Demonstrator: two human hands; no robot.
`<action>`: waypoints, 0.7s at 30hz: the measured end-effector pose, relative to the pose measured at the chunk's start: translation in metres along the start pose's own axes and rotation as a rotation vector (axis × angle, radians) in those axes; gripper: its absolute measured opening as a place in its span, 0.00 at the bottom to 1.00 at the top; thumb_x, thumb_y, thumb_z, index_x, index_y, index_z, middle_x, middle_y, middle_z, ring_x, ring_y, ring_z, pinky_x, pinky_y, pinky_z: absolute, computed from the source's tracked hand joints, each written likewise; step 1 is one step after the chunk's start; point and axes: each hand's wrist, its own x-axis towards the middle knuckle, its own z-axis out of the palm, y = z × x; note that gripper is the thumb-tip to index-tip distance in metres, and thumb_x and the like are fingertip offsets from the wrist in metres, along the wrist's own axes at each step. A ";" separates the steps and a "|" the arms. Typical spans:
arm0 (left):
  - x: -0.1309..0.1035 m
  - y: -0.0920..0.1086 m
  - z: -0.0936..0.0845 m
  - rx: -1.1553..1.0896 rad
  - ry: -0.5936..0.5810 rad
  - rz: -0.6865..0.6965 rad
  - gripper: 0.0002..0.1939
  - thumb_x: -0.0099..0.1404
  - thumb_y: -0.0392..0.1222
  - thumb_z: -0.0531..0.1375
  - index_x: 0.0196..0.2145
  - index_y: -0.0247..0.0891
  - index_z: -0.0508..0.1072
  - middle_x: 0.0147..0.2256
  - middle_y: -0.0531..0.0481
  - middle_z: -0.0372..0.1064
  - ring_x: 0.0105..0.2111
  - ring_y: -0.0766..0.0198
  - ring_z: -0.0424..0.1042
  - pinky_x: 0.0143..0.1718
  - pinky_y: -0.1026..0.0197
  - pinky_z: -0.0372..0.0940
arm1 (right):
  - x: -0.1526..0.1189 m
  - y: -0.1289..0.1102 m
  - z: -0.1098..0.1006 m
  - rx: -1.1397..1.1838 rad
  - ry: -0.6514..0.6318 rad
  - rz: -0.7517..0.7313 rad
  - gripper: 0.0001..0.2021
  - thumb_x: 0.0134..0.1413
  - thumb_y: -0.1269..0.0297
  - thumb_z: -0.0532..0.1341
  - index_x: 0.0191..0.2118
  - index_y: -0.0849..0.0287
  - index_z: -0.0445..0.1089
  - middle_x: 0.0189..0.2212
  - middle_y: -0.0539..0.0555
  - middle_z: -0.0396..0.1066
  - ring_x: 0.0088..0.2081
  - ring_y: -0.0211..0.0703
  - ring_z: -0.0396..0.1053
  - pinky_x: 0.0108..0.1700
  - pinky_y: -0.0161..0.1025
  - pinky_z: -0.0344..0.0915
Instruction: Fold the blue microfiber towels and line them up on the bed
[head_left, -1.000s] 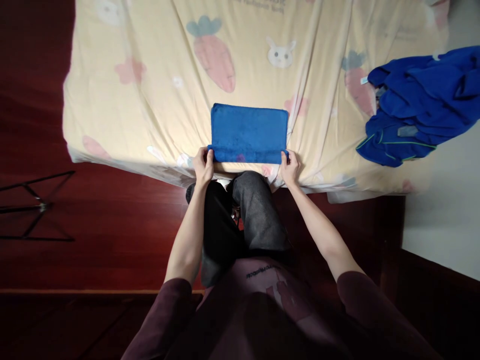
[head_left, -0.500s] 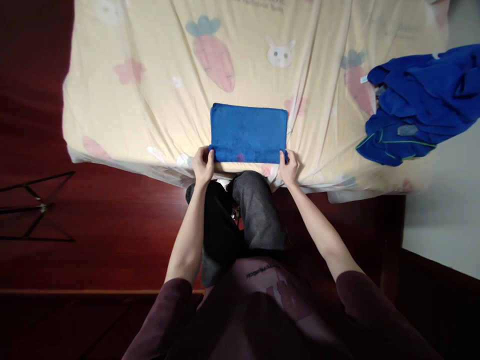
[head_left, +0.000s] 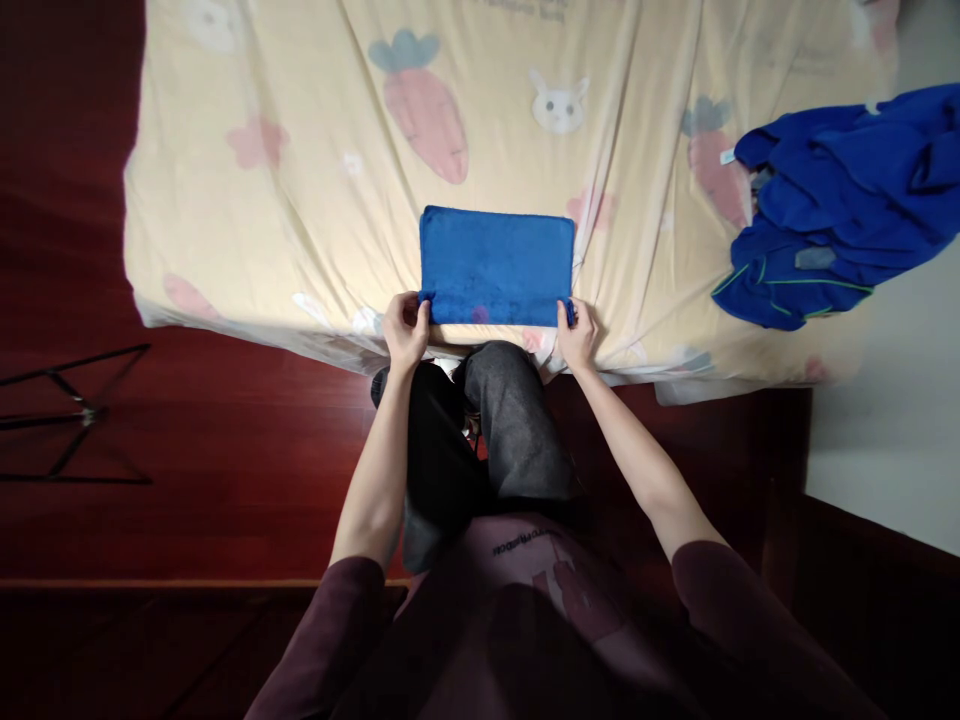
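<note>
Currently, L hand (head_left: 406, 330) & R hand (head_left: 577, 335) pinching blue cloth (head_left: 496, 262) corners, nr bed edge.

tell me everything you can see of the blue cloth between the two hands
The cloth is a plain blue rectangle with slightly rounded far corners, its long sides running left to right. It looks like soft, towel-like fabric, with faint darker marks and a small purplish spot by the near edge. It lies mostly flat on the patterned sheet, bunched at its near corners, where the left hand and right hand pinch it.
</note>
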 end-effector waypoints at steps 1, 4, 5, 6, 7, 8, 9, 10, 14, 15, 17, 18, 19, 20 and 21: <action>0.000 -0.001 0.000 0.006 -0.002 0.014 0.12 0.72 0.49 0.61 0.45 0.39 0.75 0.37 0.46 0.73 0.34 0.61 0.72 0.39 0.56 0.71 | 0.000 0.000 0.000 0.002 -0.003 0.001 0.19 0.72 0.48 0.56 0.49 0.57 0.75 0.41 0.60 0.77 0.45 0.49 0.77 0.53 0.47 0.75; 0.000 0.000 0.000 0.016 -0.013 0.065 0.11 0.71 0.45 0.62 0.49 0.41 0.75 0.46 0.41 0.72 0.42 0.57 0.74 0.46 0.52 0.72 | 0.000 0.000 0.001 0.001 0.011 -0.014 0.17 0.72 0.51 0.57 0.53 0.58 0.73 0.41 0.59 0.75 0.44 0.48 0.76 0.53 0.47 0.75; 0.000 0.001 0.001 0.019 -0.013 0.081 0.11 0.70 0.44 0.62 0.49 0.42 0.75 0.49 0.40 0.71 0.46 0.55 0.74 0.49 0.50 0.72 | -0.001 0.000 0.002 -0.001 0.020 -0.030 0.17 0.72 0.52 0.57 0.54 0.58 0.73 0.42 0.59 0.74 0.45 0.48 0.76 0.53 0.47 0.75; -0.001 0.001 0.001 0.024 -0.009 0.098 0.11 0.70 0.43 0.62 0.49 0.42 0.76 0.52 0.39 0.70 0.51 0.53 0.73 0.53 0.49 0.71 | -0.001 0.000 0.002 -0.005 0.029 -0.052 0.16 0.72 0.53 0.57 0.54 0.58 0.72 0.43 0.60 0.73 0.45 0.48 0.75 0.53 0.47 0.75; -0.001 0.002 0.001 0.032 -0.008 0.117 0.10 0.71 0.42 0.61 0.49 0.44 0.76 0.54 0.39 0.70 0.55 0.51 0.72 0.55 0.47 0.71 | -0.001 0.000 0.001 -0.012 0.036 -0.076 0.15 0.73 0.54 0.57 0.54 0.58 0.72 0.44 0.61 0.73 0.47 0.48 0.75 0.54 0.48 0.74; -0.002 0.002 0.002 0.042 -0.014 0.139 0.10 0.71 0.41 0.60 0.48 0.45 0.77 0.55 0.40 0.70 0.57 0.50 0.71 0.57 0.45 0.70 | -0.001 0.000 0.001 -0.026 0.039 -0.101 0.15 0.73 0.55 0.57 0.53 0.58 0.73 0.46 0.61 0.72 0.49 0.49 0.74 0.56 0.48 0.74; -0.003 0.001 0.003 0.053 -0.032 0.166 0.09 0.72 0.41 0.59 0.47 0.46 0.78 0.55 0.41 0.72 0.58 0.51 0.70 0.59 0.44 0.69 | -0.002 0.000 0.000 -0.045 0.039 -0.124 0.14 0.73 0.56 0.57 0.52 0.57 0.74 0.48 0.62 0.71 0.51 0.49 0.74 0.57 0.49 0.73; -0.003 0.001 0.003 0.061 -0.060 0.195 0.10 0.73 0.40 0.57 0.46 0.46 0.78 0.54 0.43 0.73 0.58 0.51 0.70 0.60 0.43 0.68 | -0.003 0.000 0.000 -0.066 0.036 -0.145 0.13 0.73 0.57 0.56 0.51 0.57 0.75 0.49 0.62 0.71 0.53 0.50 0.73 0.58 0.50 0.72; -0.003 -0.005 0.005 0.089 -0.196 0.280 0.17 0.76 0.38 0.51 0.47 0.46 0.79 0.53 0.47 0.78 0.59 0.54 0.72 0.64 0.42 0.65 | -0.004 0.001 -0.003 -0.114 -0.053 -0.211 0.15 0.74 0.64 0.54 0.47 0.53 0.79 0.49 0.60 0.75 0.54 0.51 0.72 0.61 0.53 0.70; -0.002 -0.006 0.005 0.095 -0.216 0.283 0.18 0.75 0.37 0.50 0.48 0.46 0.80 0.53 0.47 0.78 0.60 0.55 0.72 0.65 0.41 0.64 | -0.004 0.000 -0.004 -0.108 -0.085 -0.219 0.16 0.74 0.66 0.53 0.47 0.52 0.80 0.49 0.59 0.76 0.54 0.51 0.72 0.61 0.53 0.69; -0.001 -0.007 0.004 0.096 -0.240 0.279 0.19 0.75 0.35 0.50 0.51 0.46 0.79 0.55 0.47 0.77 0.62 0.55 0.71 0.66 0.41 0.62 | -0.003 -0.001 -0.004 -0.093 -0.129 -0.217 0.17 0.74 0.67 0.52 0.49 0.51 0.80 0.48 0.58 0.78 0.55 0.51 0.72 0.62 0.54 0.68; -0.001 -0.007 0.003 0.093 -0.248 0.275 0.20 0.74 0.35 0.50 0.52 0.46 0.79 0.57 0.47 0.77 0.63 0.55 0.70 0.67 0.41 0.61 | -0.003 -0.002 -0.005 -0.087 -0.131 -0.210 0.17 0.74 0.66 0.52 0.50 0.52 0.80 0.48 0.58 0.79 0.55 0.52 0.72 0.62 0.55 0.68; 0.000 -0.007 0.002 0.090 -0.255 0.271 0.20 0.74 0.35 0.50 0.53 0.46 0.79 0.57 0.47 0.76 0.64 0.55 0.69 0.67 0.41 0.61 | -0.002 -0.003 -0.005 -0.084 -0.126 -0.201 0.18 0.74 0.66 0.52 0.51 0.52 0.80 0.48 0.58 0.80 0.55 0.52 0.72 0.62 0.55 0.68; 0.000 -0.006 0.002 0.086 -0.259 0.268 0.20 0.74 0.34 0.50 0.53 0.45 0.78 0.58 0.46 0.76 0.64 0.55 0.69 0.67 0.41 0.60 | -0.001 -0.004 -0.005 -0.082 -0.118 -0.192 0.18 0.75 0.65 0.52 0.51 0.53 0.80 0.49 0.58 0.80 0.55 0.52 0.72 0.62 0.56 0.68; 0.000 -0.005 0.001 0.083 -0.262 0.264 0.20 0.74 0.35 0.51 0.54 0.45 0.78 0.58 0.45 0.76 0.64 0.55 0.69 0.67 0.41 0.60 | -0.001 -0.004 -0.006 -0.081 -0.114 -0.185 0.18 0.75 0.64 0.52 0.51 0.53 0.81 0.49 0.58 0.80 0.55 0.52 0.72 0.63 0.56 0.68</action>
